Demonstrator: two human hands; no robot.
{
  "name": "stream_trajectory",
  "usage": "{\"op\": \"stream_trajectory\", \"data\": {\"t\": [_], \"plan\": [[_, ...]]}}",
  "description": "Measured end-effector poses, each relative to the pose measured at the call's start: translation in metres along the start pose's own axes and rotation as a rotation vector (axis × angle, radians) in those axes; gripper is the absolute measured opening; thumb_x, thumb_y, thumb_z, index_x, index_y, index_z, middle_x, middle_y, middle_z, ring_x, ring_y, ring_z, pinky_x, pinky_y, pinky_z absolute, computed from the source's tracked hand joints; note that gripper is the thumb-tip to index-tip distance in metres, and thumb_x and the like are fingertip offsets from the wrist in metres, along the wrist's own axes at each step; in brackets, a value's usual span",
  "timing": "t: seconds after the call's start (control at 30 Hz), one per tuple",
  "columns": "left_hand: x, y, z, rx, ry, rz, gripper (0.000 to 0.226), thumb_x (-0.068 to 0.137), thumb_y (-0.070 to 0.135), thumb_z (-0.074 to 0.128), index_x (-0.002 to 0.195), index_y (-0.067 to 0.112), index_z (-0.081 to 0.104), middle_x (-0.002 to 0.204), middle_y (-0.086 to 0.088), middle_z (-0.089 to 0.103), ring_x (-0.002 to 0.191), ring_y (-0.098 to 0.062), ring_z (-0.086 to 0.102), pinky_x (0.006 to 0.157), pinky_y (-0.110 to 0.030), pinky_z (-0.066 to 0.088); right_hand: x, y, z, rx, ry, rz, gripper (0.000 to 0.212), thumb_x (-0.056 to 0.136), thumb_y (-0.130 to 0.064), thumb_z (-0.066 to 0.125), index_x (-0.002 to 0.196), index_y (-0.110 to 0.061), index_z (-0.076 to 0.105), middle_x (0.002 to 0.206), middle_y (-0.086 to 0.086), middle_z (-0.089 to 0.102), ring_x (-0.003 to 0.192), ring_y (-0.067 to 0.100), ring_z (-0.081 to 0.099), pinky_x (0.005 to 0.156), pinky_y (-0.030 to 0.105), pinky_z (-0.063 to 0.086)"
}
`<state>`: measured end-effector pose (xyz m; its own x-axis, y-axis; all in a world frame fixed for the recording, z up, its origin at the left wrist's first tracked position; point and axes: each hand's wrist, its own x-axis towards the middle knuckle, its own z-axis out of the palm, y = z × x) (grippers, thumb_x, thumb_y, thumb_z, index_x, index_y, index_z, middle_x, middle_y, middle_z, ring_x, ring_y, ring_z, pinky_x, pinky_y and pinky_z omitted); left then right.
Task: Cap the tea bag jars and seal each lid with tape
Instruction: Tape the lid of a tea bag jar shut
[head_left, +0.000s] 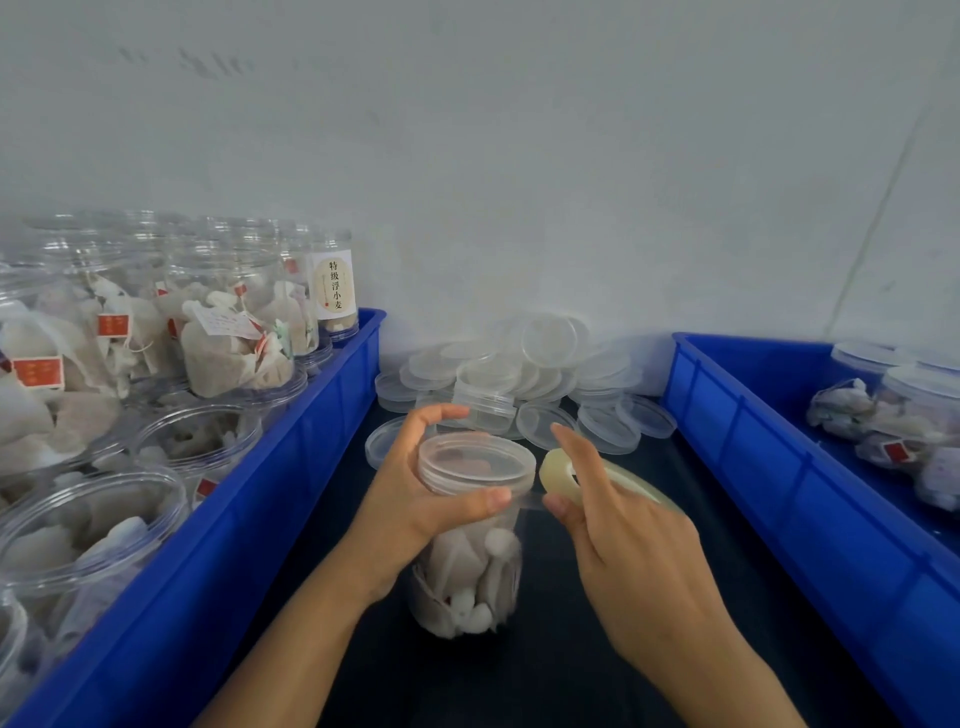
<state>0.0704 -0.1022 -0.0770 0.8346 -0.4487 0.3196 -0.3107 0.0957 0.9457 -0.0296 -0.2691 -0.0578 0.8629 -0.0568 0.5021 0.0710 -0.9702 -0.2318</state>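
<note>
Left hand grips capped jar of tea bags mid-surface, thumb on tape strip. Right hand fingers hold tape roll. Left bin: uncapped filled jars. Right bin: capped jars, partly cut off. Loose lids behind.

Jar's upper left side behind left hand — left bin cut off by frame edge
</note>
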Motion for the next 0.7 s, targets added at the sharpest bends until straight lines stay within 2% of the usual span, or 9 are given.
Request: {"op": "stream_trajectory", "data": {"t": [0.07, 0.13, 0.2, 0.3, 0.4, 0.5, 0.57, 0.63, 0.7], "plan": [[0.001, -0.001, 0.0, -0.05, -0.035, -0.033, 0.083, 0.047, 0.035, 0.087, 0.122, 0.031, 0.051, 0.11, 0.001, 0.072, 0.1, -0.014, 0.069, 0.076, -0.023, 0.056, 0.001, 0.001, -0.001, 0.0, 0.005, -0.011, 0.058, 0.092, -0.052, 0.018, 0.148, -0.038, 0.011, 0.076, -0.011, 0.056, 0.063, 0.004, 0.05, 0.051, 0.017, 0.033], [0.001, -0.001, 0.001, -0.073, -0.045, -0.055, 0.082, 0.047, 0.037, 0.084, 0.122, 0.027, 0.051, 0.102, 0.01, 0.073, 0.088, -0.007, 0.07, 0.066, -0.016, 0.053, 0.0, 0.002, -0.002, 0.0, 0.031, -0.027, 0.057, 0.091, -0.053, 0.018, 0.146, -0.04, 0.019, 0.093, -0.01, 0.065, 0.076, 0.006, 0.057, 0.057, 0.019, 0.032], [0.002, -0.001, 0.002, -0.067, -0.047, -0.063, 0.081, 0.047, 0.042, 0.081, 0.12, 0.026, 0.051, 0.095, 0.02, 0.071, 0.077, 0.0, 0.068, 0.06, -0.014, 0.05, -0.001, 0.001, -0.004, 0.002, 0.042, -0.032, 0.058, 0.088, -0.056, 0.013, 0.144, -0.042, 0.024, 0.101, -0.012, 0.065, 0.082, 0.005, 0.056, 0.056, 0.016, 0.031], [0.003, -0.002, 0.003, -0.056, -0.07, -0.102, 0.081, 0.047, 0.048, 0.08, 0.121, 0.028, 0.053, 0.096, 0.012, 0.073, 0.078, -0.002, 0.067, 0.061, -0.015, 0.049, -0.001, 0.002, -0.006, 0.004, 0.051, -0.028, 0.064, 0.083, -0.058, 0.005, 0.142, -0.043, 0.026, 0.098, -0.015, 0.064, 0.075, 0.0, 0.047, 0.055, 0.006, 0.028], [0.003, -0.002, 0.003, -0.041, -0.091, -0.115, 0.083, 0.048, 0.048, 0.081, 0.123, 0.027, 0.052, 0.092, 0.01, 0.073, 0.076, -0.001, 0.066, 0.061, -0.014, 0.048, 0.001, 0.003, -0.005, -0.012, 0.051, -0.03, 0.052, 0.091, -0.053, 0.015, 0.141, -0.041, 0.026, 0.085, -0.019, 0.052, 0.07, -0.001, 0.043, 0.052, 0.007, 0.027], [0.003, -0.001, 0.005, -0.038, -0.103, -0.111, 0.082, 0.05, 0.046, 0.08, 0.124, 0.025, 0.052, 0.088, 0.012, 0.072, 0.073, 0.001, 0.065, 0.06, -0.013, 0.048, 0.001, 0.004, -0.003, -0.018, 0.036, -0.018, 0.05, 0.091, -0.054, 0.012, 0.138, -0.043, 0.025, 0.078, -0.018, 0.046, 0.068, 0.001, 0.045, 0.051, 0.01, 0.029], [0.002, 0.001, 0.006, -0.024, -0.108, -0.1, 0.081, 0.051, 0.047, 0.079, 0.124, 0.022, 0.055, 0.09, 0.011, 0.072, 0.075, 0.001, 0.066, 0.061, -0.012, 0.048, 0.001, 0.005, 0.001, -0.004, 0.047, -0.008, 0.048, 0.092, -0.053, 0.013, 0.138, -0.042, 0.025, 0.083, -0.016, 0.052, 0.072, 0.002, 0.05, 0.054, 0.013, 0.035], [0.001, 0.003, 0.007, 0.031, -0.111, -0.087, 0.081, 0.051, 0.051, 0.078, 0.122, 0.018, 0.058, 0.092, 0.011, 0.073, 0.076, 0.001, 0.067, 0.062, -0.011, 0.049, 0.0, 0.006, 0.005, 0.027, 0.043, -0.001, 0.044, 0.095, -0.048, 0.018, 0.138, -0.043, 0.026, 0.098, -0.015, 0.059, 0.08, 0.004, 0.057, 0.063, 0.017, 0.044], [0.001, 0.007, 0.006, 0.118, -0.117, -0.098, 0.088, 0.049, 0.059, 0.077, 0.125, 0.022, 0.055, 0.099, 0.011, 0.071, 0.083, 0.003, 0.067, 0.065, -0.012, 0.05, -0.001, 0.005, 0.007, 0.082, 0.02, 0.005, 0.043, 0.095, -0.048, 0.016, 0.136, -0.047, 0.028, 0.105, -0.015, 0.059, 0.083, 0.003, 0.057, 0.069, 0.022, 0.049]]}}
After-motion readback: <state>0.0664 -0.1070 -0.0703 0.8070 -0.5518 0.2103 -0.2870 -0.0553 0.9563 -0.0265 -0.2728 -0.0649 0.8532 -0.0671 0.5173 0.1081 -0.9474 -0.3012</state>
